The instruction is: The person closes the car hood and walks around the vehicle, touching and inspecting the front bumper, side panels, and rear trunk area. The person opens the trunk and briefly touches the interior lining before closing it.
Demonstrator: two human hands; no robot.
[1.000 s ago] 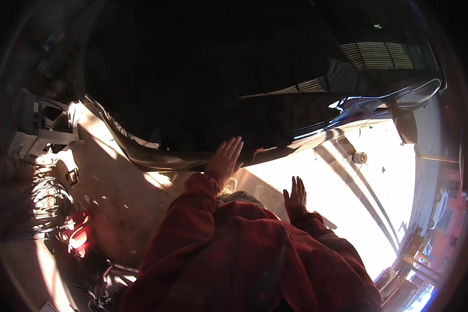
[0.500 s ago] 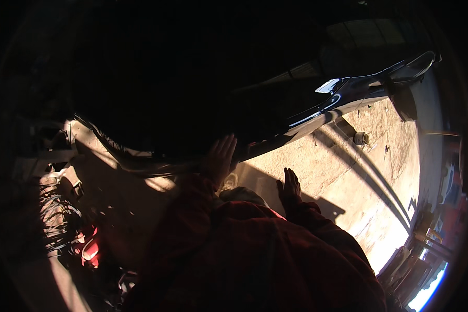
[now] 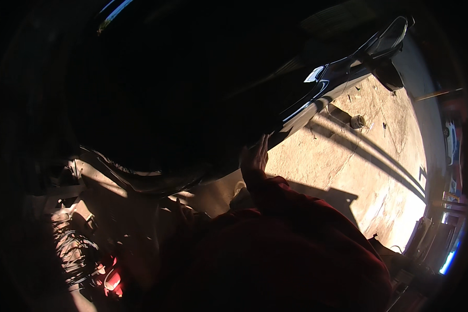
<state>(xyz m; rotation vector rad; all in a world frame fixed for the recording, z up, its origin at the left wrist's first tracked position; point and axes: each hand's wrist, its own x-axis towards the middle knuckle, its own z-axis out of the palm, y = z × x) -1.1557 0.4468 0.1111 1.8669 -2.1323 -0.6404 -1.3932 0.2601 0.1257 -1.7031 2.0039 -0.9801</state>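
Note:
A glossy black car's front body (image 3: 192,112) fills the upper part of the view, mostly lost in darkness. At its near edge, right of centre, my right hand (image 3: 255,158) lies with straight fingers against or just beside the panel; actual contact is hard to make out. It holds nothing. Lower and to the left, in deep shadow, my left hand (image 3: 184,214) hangs below the bumper edge, away from the car. Its fingers show only faintly, stretched out, with nothing visible in them. Both sleeves are dark red.
Tangled cables (image 3: 75,249) lie on the floor at lower left, beside a red object (image 3: 112,278). A small can (image 3: 357,121) stands on the sunlit concrete floor (image 3: 343,161) at right. Beyond it juts a dark round part, possibly a wheel (image 3: 387,75). Clutter lines the far right.
My right hand has come forward from over the floor to the car's edge. My left hand has left the panel and dropped back into shadow. The view has tilted.

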